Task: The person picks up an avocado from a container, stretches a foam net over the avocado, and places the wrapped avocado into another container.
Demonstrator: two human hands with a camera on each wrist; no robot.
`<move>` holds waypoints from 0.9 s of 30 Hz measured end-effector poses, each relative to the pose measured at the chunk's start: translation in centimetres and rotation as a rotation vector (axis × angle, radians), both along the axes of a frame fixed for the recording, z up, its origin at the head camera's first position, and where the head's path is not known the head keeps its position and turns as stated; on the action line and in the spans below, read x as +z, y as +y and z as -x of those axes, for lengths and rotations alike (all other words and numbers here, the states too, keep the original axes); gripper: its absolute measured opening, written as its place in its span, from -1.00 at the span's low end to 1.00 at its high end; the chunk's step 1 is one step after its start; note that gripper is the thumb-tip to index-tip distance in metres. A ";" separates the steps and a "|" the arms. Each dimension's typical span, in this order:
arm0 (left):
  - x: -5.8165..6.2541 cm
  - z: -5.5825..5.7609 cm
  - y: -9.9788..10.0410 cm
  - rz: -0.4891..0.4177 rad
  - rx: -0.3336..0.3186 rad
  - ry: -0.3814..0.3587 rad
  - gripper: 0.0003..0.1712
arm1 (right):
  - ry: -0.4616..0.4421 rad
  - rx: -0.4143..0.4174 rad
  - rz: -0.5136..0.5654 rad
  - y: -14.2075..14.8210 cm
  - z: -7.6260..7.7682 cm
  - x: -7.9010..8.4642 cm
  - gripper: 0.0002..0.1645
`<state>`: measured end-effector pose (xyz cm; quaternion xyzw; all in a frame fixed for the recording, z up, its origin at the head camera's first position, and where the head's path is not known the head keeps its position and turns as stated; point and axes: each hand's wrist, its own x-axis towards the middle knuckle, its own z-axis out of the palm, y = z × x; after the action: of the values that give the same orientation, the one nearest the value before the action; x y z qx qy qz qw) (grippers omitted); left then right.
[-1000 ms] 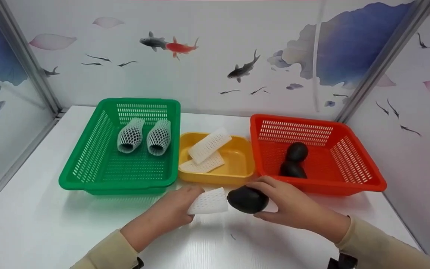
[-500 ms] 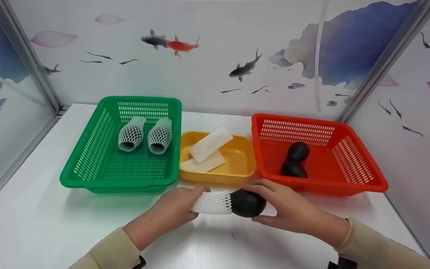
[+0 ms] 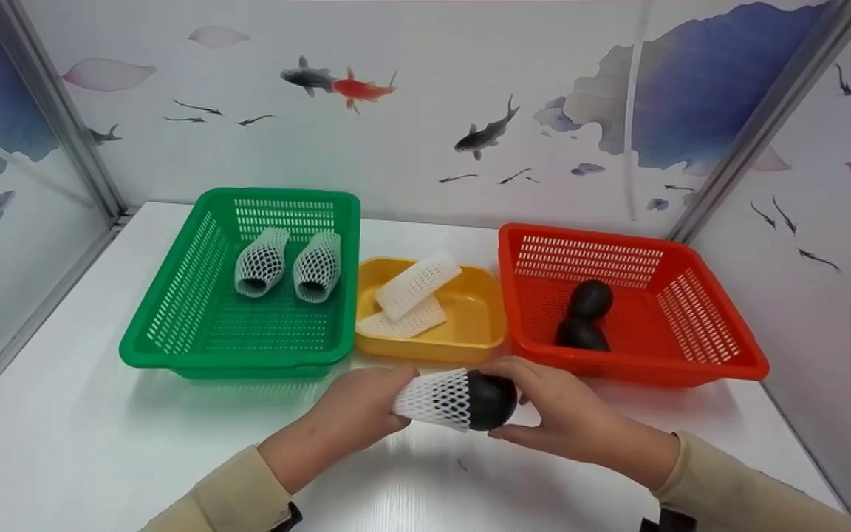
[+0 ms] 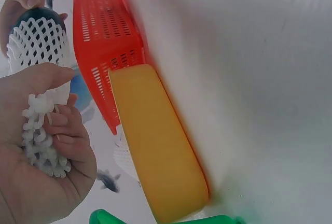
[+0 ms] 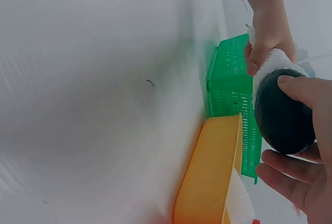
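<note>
A white foam fruit net is in my left hand, which grips its narrow end above the table. In the left wrist view, the bunched end of that net pokes out from the curled fingers. A dark, egg-shaped avocado sits partly inside the net's mouth, its right end bare. My right hand holds this bare end between thumb and fingers. The right wrist view shows the thumb lying on the avocado, with the lower fingers spread beneath it.
Two netted avocados lie in a green basket at left. A yellow bin in the middle holds two flat foam nets. Two bare avocados lie in a red basket at right. Patterned panels enclose the white table.
The avocado and net have come together: apart at first, then the net's mouth met the avocado's tip, and now it stretches over about half of it. The left hand has moved slightly right.
</note>
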<state>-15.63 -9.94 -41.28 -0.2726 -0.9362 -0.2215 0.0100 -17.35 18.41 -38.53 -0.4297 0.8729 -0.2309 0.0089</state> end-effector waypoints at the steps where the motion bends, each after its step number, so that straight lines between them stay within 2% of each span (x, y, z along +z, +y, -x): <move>1: 0.1 0.0 0.1 0.000 -0.003 0.003 -0.71 | -0.005 0.004 0.009 0.0 0.0 0.0 -0.12; 7: 0.7 -0.2 0.9 0.015 -0.012 0.003 -0.75 | -0.025 0.041 0.062 -0.3 0.0 -0.3 -0.14; 15: 0.9 -0.2 1.6 0.021 0.004 0.005 -0.75 | -0.003 0.037 0.104 -0.6 0.0 -0.5 -0.14; 21: 1.0 -0.1 1.6 0.040 0.032 0.046 -0.72 | 0.006 0.045 0.188 -0.7 0.2 -0.9 -0.20; 27: 1.0 -0.2 1.2 0.053 0.057 0.080 -0.71 | -0.063 0.115 0.313 -0.4 0.7 -1.1 -0.29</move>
<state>-15.47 -8.76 -40.32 -0.2548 -0.9480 -0.1851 0.0463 -18.10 18.01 -39.61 -0.4675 0.7995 -0.3767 -0.0177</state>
